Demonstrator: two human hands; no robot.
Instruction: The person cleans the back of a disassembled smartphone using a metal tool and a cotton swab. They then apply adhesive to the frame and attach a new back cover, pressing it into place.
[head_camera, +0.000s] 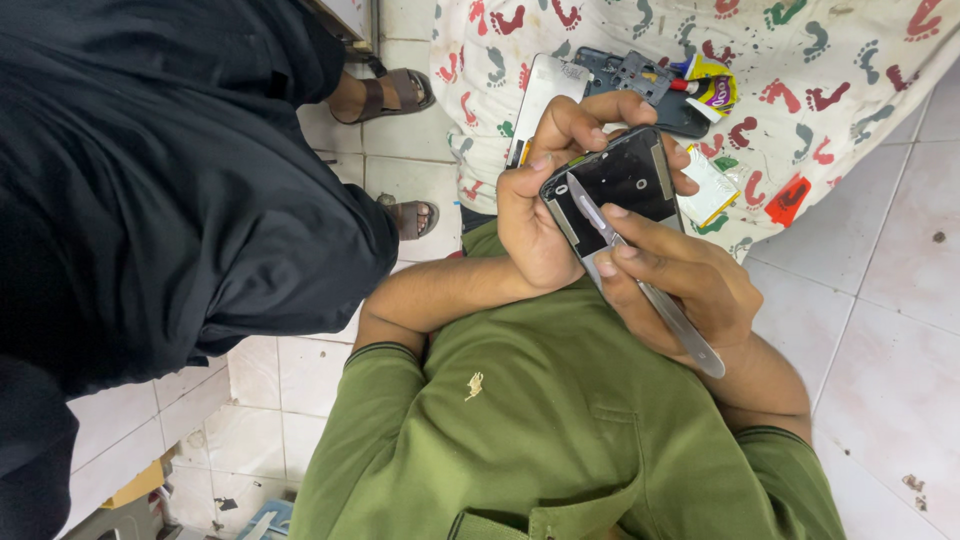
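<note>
Fingers (625, 213) pinch a steel pry tool (640, 280), tip laid flat on the phone (615, 185).
Left hand (535, 205) wraps the phone's edges, steadying it against the tool; spare phone parts (640, 80) lie beyond on a cloth (850, 70).

Phone repair spot, tiled floor (890, 330), phone parts (640, 80)

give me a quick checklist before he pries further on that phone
1. Left hand grips the phone firmly: ok, fingers wrap its top and side.
2. Right hand holds the metal tool steady: ok.
3. Tool tip lies flat on the phone's face near its lower edge: ok.
4. Tip seated in a seam: cannot tell.
5. Loose phone parts lie away from the hands on the printed cloth: ok.
6. Glass uncracked: cannot tell.
</note>
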